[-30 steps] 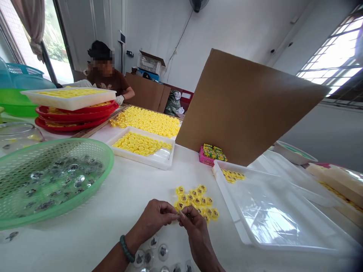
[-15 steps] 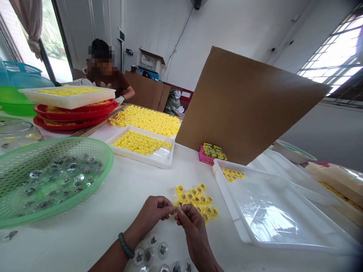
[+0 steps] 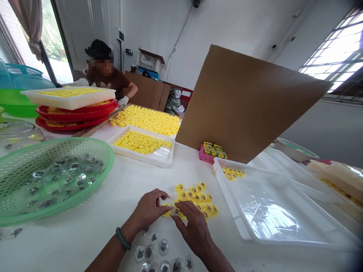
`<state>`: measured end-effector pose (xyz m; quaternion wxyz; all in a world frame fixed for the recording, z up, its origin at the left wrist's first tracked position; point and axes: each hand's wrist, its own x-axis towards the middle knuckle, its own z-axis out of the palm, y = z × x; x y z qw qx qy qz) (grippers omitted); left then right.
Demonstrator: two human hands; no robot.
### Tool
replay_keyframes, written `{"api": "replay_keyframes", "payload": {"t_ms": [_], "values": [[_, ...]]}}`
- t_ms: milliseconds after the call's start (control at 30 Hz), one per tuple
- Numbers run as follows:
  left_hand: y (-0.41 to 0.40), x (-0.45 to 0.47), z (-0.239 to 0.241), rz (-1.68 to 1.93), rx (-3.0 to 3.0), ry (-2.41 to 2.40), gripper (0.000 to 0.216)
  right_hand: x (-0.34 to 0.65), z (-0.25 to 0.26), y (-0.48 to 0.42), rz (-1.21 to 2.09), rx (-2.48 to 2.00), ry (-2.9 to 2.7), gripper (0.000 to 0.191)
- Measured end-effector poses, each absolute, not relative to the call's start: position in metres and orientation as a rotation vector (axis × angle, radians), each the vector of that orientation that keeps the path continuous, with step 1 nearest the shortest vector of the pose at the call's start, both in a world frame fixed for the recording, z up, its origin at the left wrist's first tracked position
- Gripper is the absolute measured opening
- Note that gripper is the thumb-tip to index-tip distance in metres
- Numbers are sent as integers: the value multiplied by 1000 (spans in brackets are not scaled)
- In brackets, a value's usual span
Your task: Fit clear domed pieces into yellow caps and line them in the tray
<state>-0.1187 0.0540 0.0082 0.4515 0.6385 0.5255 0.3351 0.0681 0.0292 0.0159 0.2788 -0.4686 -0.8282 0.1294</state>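
Note:
My left hand (image 3: 150, 207), with a green bead bracelet (image 3: 123, 238) at the wrist, has its thumb and forefinger apart. Just under that thumb lies a small round yellow piece (image 3: 165, 212). Opposite it, my right hand (image 3: 194, 223) has thumb and fingers spread around another yellow piece (image 3: 177, 212) with a dark picture on it, partly hidden by the fingers. Beyond the hands, several yellow pieces with pictures (image 3: 197, 197) are grouped on the white table. Clear round discs with dark prints (image 3: 163, 247) lie between my forearms.
At left is a green mesh basket (image 3: 109, 158) of clear discs. A white tray (image 3: 170, 160) of yellow pieces stands behind, and a larger white tray (image 3: 272, 219) at right. A cardboard sheet (image 3: 249, 102) leans behind a pink basket (image 3: 204, 156). A gloved co-worker (image 3: 106, 79) sits across.
My fingertips were pinched together over something small; now both hands have parted their fingers and sit lower, at yellow pieces on the table. The co-worker's head and arm have shifted.

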Motion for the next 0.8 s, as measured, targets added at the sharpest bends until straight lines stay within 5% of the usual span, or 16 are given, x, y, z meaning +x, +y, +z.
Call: {"api": "replay_keyframes", "payload": {"t_ms": [100, 333, 800], "values": [[56, -121, 0, 727, 1828, 1406, 42, 77, 10, 21, 443, -1353, -2163, 19], [56, -109, -23, 565, 1932, 1268, 17, 82, -2, 5, 570, -1381, -2144, 19], [58, -104, -30, 619, 1865, 1048, 30, 69, 6, 22, 565, -1431, -2348, 21]]}}
